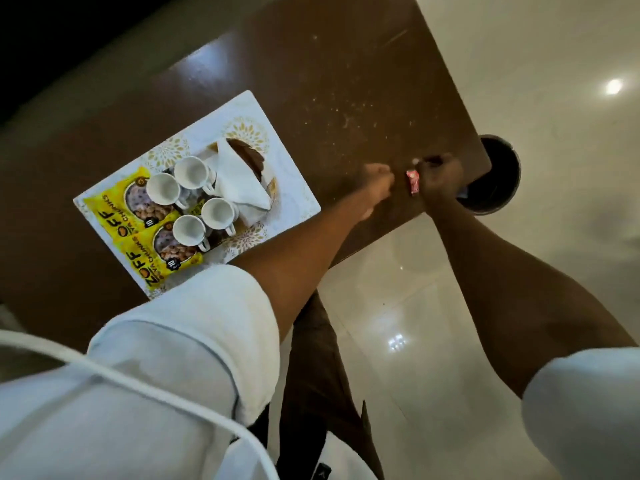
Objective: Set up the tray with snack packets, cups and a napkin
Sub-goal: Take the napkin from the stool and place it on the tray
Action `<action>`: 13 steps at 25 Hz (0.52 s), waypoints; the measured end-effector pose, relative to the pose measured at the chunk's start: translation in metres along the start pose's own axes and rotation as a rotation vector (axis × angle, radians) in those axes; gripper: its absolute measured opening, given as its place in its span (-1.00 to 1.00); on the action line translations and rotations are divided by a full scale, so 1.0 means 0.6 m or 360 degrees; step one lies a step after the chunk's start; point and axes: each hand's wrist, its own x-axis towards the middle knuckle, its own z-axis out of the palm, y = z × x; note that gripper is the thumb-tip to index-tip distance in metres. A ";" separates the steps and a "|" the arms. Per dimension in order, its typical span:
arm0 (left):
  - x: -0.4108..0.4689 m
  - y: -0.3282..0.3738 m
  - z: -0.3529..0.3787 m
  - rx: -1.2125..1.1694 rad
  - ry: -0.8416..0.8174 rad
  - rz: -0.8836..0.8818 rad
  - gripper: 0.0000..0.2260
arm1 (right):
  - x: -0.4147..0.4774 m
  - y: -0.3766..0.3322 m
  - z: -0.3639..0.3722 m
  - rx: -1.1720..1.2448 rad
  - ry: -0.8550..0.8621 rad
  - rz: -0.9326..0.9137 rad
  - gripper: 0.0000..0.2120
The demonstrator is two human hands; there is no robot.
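A glossy brown table [346, 81], flecked with pale specks, stands on shiny cream floor tiles [519, 64] that mirror lights. Toward its left end lies a white, gold-patterned tray [294, 195] carrying two yellow packets [114, 216], four white cups [162, 188] standing partly on them, and a folded napkin [239, 181] just beside the cups. Both hands reach over the table's near edge by its right corner, where a dark round bin [498, 188] stands on the floor. The right hand [441, 176] grips a small red packet [412, 181]. The left hand [379, 180] is blurred, its fingers seemingly curled, and I cannot tell whether it holds anything.
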 end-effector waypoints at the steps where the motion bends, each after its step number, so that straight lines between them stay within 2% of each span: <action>1: 0.011 -0.002 0.021 -0.0003 -0.0002 -0.0015 -0.62 | 0.018 0.018 -0.014 0.0038 0.0089 0.0029 -0.75; 2: 0.020 -0.007 0.039 -0.0005 0.0002 -0.0033 -0.55 | 0.030 0.037 -0.023 0.0026 0.0147 0.0060 -0.75; 4: 0.037 -0.022 0.062 0.0000 0.0024 -0.0080 -0.49 | 0.040 0.075 -0.025 -0.0007 0.0084 0.0104 -0.76; 7: 0.068 -0.048 0.068 0.0061 0.0021 -0.0117 -0.53 | 0.041 0.103 0.000 -0.0020 -0.0159 0.0114 -0.75; 10: 0.086 -0.073 0.072 0.0051 -0.0053 -0.0154 -0.56 | 0.033 0.119 0.020 0.0007 -0.0224 0.0161 -0.77; 13: 0.073 -0.086 0.075 -0.0073 -0.0145 -0.0168 -0.57 | 0.019 0.121 0.034 -0.0192 -0.0259 -0.0029 -0.78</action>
